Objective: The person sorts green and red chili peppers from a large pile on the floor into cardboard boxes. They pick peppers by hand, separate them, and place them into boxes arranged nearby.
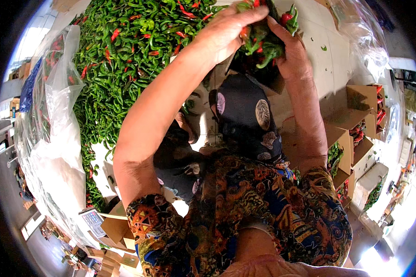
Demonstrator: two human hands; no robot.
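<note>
A bunch of green and red chili peppers (263,44) is gathered between my two hands at the top of the view. My left hand (224,30) closes on it from the left, thumb stretched across the top. From the right, my right hand (293,53) curls around the same bunch, its thumb against the peppers. Some fingers of both hands are hidden behind them. Just under the bunch, partly in shadow, is a cardboard box (276,85) by my knee. To the left spreads a large heap of mostly green peppers (120,69) with scattered red ones.
Several open cardboard boxes (339,136) with red and green peppers stand on the right. Clear plastic sheeting (58,152) borders the heap on the left. A calculator (93,222) lies on a box at lower left. One stray pepper (324,48) is on the pale floor.
</note>
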